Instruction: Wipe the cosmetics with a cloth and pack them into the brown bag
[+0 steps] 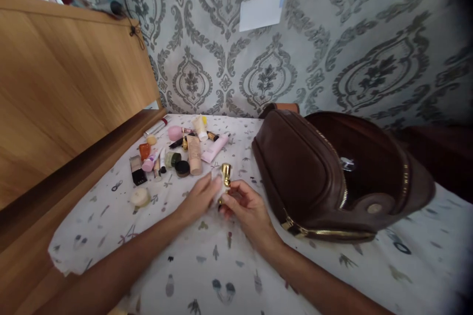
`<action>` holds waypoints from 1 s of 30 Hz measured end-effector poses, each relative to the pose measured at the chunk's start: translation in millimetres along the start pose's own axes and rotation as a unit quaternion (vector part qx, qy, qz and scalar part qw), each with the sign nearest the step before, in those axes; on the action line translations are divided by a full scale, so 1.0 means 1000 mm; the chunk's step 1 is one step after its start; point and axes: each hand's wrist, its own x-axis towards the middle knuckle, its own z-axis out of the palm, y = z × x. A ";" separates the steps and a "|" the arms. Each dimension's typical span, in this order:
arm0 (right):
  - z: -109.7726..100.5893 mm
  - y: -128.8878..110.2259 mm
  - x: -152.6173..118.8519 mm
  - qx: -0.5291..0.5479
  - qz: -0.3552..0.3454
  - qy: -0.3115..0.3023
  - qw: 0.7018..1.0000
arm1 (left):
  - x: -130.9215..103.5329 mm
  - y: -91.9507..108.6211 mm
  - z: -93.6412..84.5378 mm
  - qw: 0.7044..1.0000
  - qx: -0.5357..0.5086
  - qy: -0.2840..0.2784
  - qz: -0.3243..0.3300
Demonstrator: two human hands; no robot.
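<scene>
Small gold-capped bottle (225,175): shiny gold top, pale body mostly hidden by fingers, gold glint at its lower end near the right palm. It sits just left of the brown leather bag (306,177), upright or slightly tilted, held above the patterned sheet (207,266).

Left hand (201,197): comes in from lower left, forearm stretched diagonally across the sheet, fingers extended and pressed against the bottle's left side; blurred, so exact grip can't be told. Right hand (246,206): comes in from lower right, fingers curled around the lower part of the bottle, thumb on top. Both hands meet at the bottle, touching each other, clamped on it together.

Bag: dark brown, lying on its side, gold zipper open along the edge, inside dark, small silver tag visible in the opening.

Well left of the bag, beyond the hands: a cluster of cosmetics (177,152) — beige tube, pink tube, pink round item, green-lidded jar, dark compact, orange bottle, black-and-beige case. A round cream-coloured item (140,197) lies apart, further left of the bag, near the left forearm. Wooden headboard (66,88) far left of the bag; patterned wallpaper (332,49) behind it.
</scene>
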 end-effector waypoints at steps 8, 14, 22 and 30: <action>0.001 0.001 0.000 -0.043 0.015 0.028 0.999 | -0.007 0.009 0.004 0.998 0.045 -0.031 0.039; 0.001 -0.009 -0.003 -0.016 -0.032 0.092 0.995 | -0.006 0.010 -0.005 0.984 0.163 -0.036 0.062; 0.000 -0.006 -0.002 -0.042 -0.030 0.082 0.995 | -0.009 0.016 -0.006 0.915 0.378 -0.058 0.128; -0.004 -0.001 -0.001 -0.012 -0.055 0.099 0.993 | 0.003 0.010 -0.018 0.988 0.147 -0.030 0.032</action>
